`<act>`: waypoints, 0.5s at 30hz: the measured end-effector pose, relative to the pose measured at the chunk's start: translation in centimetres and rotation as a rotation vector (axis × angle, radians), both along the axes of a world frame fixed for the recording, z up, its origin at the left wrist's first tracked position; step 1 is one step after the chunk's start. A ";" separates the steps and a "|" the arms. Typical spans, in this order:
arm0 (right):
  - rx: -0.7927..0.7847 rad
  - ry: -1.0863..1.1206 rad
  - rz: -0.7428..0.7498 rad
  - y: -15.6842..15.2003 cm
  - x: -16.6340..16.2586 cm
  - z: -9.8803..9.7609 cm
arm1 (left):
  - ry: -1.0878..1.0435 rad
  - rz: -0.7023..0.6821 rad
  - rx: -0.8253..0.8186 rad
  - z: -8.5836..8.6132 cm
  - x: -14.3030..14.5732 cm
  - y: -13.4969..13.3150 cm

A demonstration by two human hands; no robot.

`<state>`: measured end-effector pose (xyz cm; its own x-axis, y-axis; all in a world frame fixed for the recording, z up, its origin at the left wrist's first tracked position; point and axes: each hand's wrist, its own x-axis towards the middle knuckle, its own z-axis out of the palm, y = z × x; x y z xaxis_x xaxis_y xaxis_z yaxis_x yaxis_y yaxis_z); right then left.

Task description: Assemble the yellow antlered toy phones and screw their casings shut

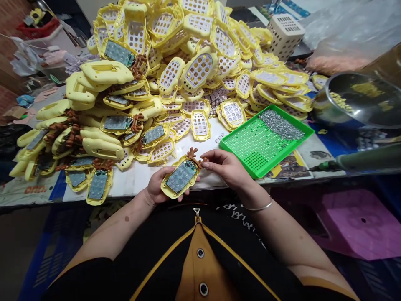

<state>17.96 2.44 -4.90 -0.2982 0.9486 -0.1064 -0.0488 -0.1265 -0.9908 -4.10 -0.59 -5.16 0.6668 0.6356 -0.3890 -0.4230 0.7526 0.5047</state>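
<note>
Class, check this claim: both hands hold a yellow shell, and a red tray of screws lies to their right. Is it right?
No: the head view shows a green tray, not red. The left hand and right hand do hold the shell.

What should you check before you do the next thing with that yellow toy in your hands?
1. Left hand grip on the yellow shell: ok, the fingers wrap its lower end.
2. Right hand on the brown antlers: ok, the fingertips pinch one tip.
3. Grey board inside the shell: ok, it lies within the rim.
4. Antlers pushed fully in: cannot tell.
5. Green tray of small metal bits close by: ok, it is just beyond the right hand.
6. Pile of yellow shells steady: cannot tell.
</note>
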 end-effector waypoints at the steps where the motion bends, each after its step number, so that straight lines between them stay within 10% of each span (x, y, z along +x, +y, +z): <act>1: 0.060 -0.065 -0.008 0.0 0.0 0.2 | -0.003 0.001 -0.013 -0.1 -0.1 0.1; 5: 0.266 -0.298 -0.024 0.2 0.2 1.0 | -0.021 -0.009 -0.042 -0.3 -0.1 0.6; 15: 0.061 -0.213 -0.061 0.7 0.5 0.1 | 0.005 -0.022 -0.049 -0.2 0.3 1.1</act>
<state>18.44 3.14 -4.84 -0.2171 0.9707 -0.1026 0.1563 -0.0692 -0.9853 -3.77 0.48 -5.38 0.6787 0.6008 -0.4224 -0.4037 0.7856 0.4688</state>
